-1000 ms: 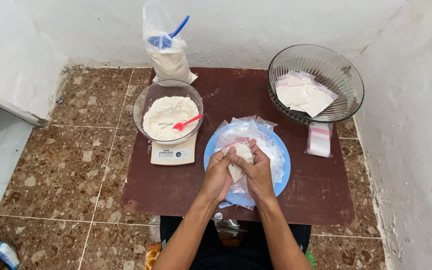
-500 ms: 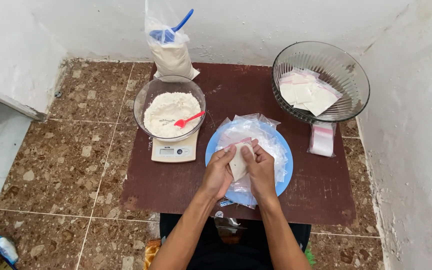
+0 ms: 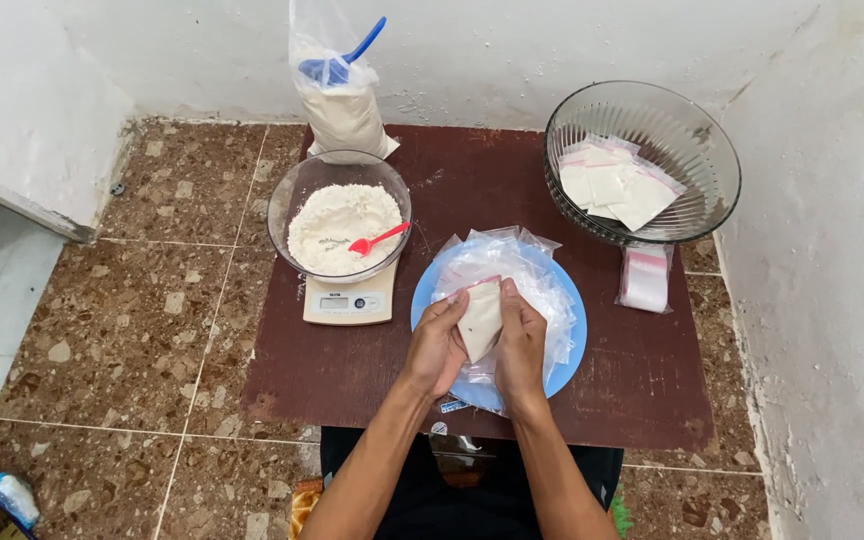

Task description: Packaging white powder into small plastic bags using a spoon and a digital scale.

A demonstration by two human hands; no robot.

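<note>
Head view — white pouch (image 3: 480,318) — both hands

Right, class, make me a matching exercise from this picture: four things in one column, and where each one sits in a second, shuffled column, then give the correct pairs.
Things
1. red spoon
2. blue scoop
3. small filled packet
4. sealed flat packets

Places
A. in the wire-patterned glass bowl at the far right
B. between the left hand and right hand, over the blue plate
C. in the bowl of white powder on the scale
D. in the tall clear bag by the wall

Pairs: 1-C, 2-D, 3-B, 4-A
</note>
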